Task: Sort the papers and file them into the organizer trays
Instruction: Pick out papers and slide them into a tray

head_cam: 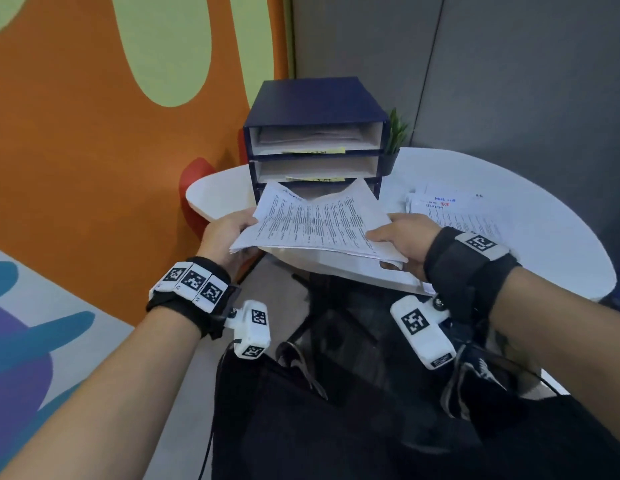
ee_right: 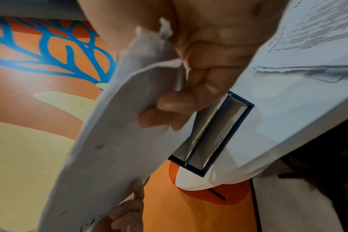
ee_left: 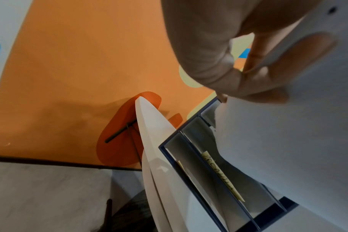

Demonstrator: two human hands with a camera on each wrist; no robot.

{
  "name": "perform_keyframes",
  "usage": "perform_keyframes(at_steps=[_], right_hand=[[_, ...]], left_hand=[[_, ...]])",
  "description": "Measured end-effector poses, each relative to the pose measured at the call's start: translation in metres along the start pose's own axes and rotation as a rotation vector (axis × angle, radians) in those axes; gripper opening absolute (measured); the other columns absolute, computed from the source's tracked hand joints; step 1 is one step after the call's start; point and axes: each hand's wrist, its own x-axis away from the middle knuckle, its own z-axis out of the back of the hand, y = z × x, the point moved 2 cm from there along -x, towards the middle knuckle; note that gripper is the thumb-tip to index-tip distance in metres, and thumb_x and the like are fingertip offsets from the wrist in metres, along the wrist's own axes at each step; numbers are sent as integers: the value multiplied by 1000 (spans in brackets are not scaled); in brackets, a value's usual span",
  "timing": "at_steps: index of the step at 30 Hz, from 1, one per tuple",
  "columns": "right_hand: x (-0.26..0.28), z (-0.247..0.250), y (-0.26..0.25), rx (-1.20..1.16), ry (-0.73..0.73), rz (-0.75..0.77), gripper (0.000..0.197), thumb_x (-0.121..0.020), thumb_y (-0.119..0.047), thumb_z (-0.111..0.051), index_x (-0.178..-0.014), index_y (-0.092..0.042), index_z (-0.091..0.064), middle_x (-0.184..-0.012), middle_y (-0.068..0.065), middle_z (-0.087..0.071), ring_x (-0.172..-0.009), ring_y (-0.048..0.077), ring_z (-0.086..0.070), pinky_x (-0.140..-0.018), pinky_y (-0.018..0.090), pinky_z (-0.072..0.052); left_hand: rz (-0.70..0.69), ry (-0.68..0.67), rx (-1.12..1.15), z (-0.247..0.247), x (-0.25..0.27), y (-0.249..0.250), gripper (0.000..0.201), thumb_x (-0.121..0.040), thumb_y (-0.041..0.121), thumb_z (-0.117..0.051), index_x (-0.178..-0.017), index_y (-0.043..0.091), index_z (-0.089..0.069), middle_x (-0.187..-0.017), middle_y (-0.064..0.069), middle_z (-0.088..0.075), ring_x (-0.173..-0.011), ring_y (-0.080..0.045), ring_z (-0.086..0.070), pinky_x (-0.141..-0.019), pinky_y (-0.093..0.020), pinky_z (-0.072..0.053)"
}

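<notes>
A dark blue organizer (head_cam: pixel 315 109) with three stacked trays stands at the back of the white round table (head_cam: pixel 544 230). Its top two trays hold papers and carry yellow labels (head_cam: pixel 315 151). Both my hands hold a sheaf of printed papers (head_cam: pixel 319 220) in front of the lowest tray, its far edge at that opening. My left hand (head_cam: pixel 229 233) pinches the sheaf's left edge, thumb on top. My right hand (head_cam: pixel 402 237) grips the right edge. The right wrist view shows the sheaf's blank underside (ee_right: pixel 117 141) and fingers (ee_right: pixel 169 113) curled under it; the left wrist view shows it (ee_left: pixel 288 141) too.
A second pile of papers (head_cam: pixel 454 209) with red and blue handwriting lies on the table to the right. A small potted plant (head_cam: pixel 395 143) stands behind the organizer's right side. An orange patterned wall (head_cam: pixel 94 150) is close on the left. A dark chair (head_cam: pixel 336 410) sits below.
</notes>
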Motion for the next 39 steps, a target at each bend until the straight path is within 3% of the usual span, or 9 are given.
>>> perform_keyframes(at_steps=[3, 8, 13, 16, 22, 27, 33, 36, 39], right_hand=[[-13, -1, -1, 87, 11, 17, 25, -83, -7, -67, -107, -8, -60, -96, 11, -61, -80, 26, -60, -70, 38, -59], [-22, -2, 7, 123, 5, -6, 23, -78, -3, -63, -99, 6, -64, -95, 27, -66, -65, 30, -58, -58, 35, -44], [-29, -1, 18, 182, -8, -34, 35, -82, -8, -66, -116, -1, -61, -115, 14, -65, -99, 28, -62, -96, 48, -50], [-33, -1, 27, 235, -31, -44, 46, -86, -9, -63, -131, -9, -54, -126, 16, -60, -95, 23, -56, -96, 43, -50], [-35, -7, 32, 520, -34, -33, 41, -95, -17, -55, -134, -6, -53, -133, 15, -56, -114, 29, -53, -102, 34, -42], [-44, -6, 19, 774, -25, 30, 38, -98, -15, -48, -133, -1, -51, -133, 17, -55, -122, 30, -51, -94, 28, -43], [-55, 9, 6, 823, -11, -23, 44, -92, -8, -57, -135, -3, -51, -137, 14, -52, -124, 32, -51, -102, 37, -43], [-66, 17, 6, 842, 74, -18, 55, -85, -13, -68, -138, -16, -50, -141, 8, -50, -125, 28, -52, -101, 34, -46], [-72, 25, 13, 810, 178, -66, 61, -91, -20, -63, -146, -23, -37, -157, 11, -23, -139, 26, -35, -109, 32, -37]], left_hand=[[-17, -9, 73, -3, -4, 1, 27, -91, -1, -46, -109, -5, -66, -92, -13, -70, -56, -11, -68, -42, -16, -48], [-57, -27, 76, -7, -7, -1, 26, -91, 2, -45, -101, 2, -69, -84, -8, -71, -66, -15, -63, -48, -20, -45], [-65, 38, 83, -12, -4, -4, 25, -89, 1, -50, -104, 13, -66, -99, -11, -71, -76, -20, -68, -57, -24, -55], [-119, 46, 72, -13, -2, -5, 33, -83, 3, -53, -106, 23, -66, -109, -14, -69, -86, -26, -68, -75, -37, -53], [-216, 6, 166, -21, 0, -4, 47, -63, 8, -44, -104, 14, -66, -98, -15, -62, -79, -25, -59, -58, -24, -48], [-196, 34, 144, -25, -7, -7, 33, -63, 6, -43, -86, 16, -63, -101, -17, -62, -86, -30, -60, -63, -29, -49], [-250, 61, 13, -33, -13, -5, 27, -88, -6, -45, -92, 21, -49, -51, 12, -58, -43, -3, -48, -40, -15, -37], [-234, 35, -84, -37, -10, -9, 25, -90, -2, -51, -106, 18, -49, -69, 2, -65, -50, -3, -58, -47, -19, -46], [-133, 3, -56, -40, -11, -17, 42, -90, 8, -62, -127, 19, -44, -96, -8, -73, -69, -15, -66, -57, -29, -53]])
